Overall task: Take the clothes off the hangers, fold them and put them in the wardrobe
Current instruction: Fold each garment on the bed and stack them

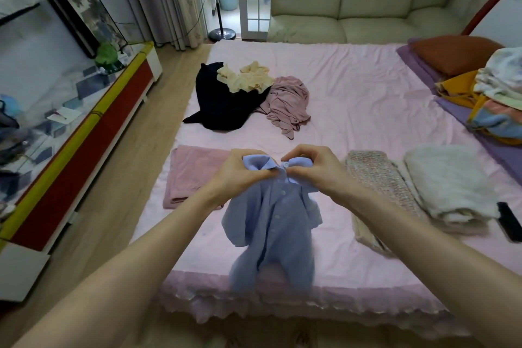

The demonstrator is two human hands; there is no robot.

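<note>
Two hands meet at the collar of a light blue shirt (pixel 272 223): the left hand (pixel 240 175) has its fingers (pixel 255 175) curled round the collar's left wing, and the right hand (pixel 313 169) pinches the other wing beside the top button. Both are clenched on cloth, probably to fasten or square the collar so the front lies true for folding. The shirt hangs from this grip above the near edge of the bed (pixel 367 99), its body blurred and loose; no hanger shows in it.

Just beyond the hands, folded pieces lie in a row on the pink sheet: a pink folded garment (pixel 192 175) to the left, a tweed-like piece (pixel 375 175) and a white fluffy one (pixel 449 181) to the right, likely staged for carrying to the wardrobe, which is out of view. Farther up the bed a black garment (pixel 217 99), a cream one (pixel 245 76) and a mauve one (pixel 288 104) lie heaped and unfolded. A dark phone (pixel 509 220) rests at the right edge.
</note>
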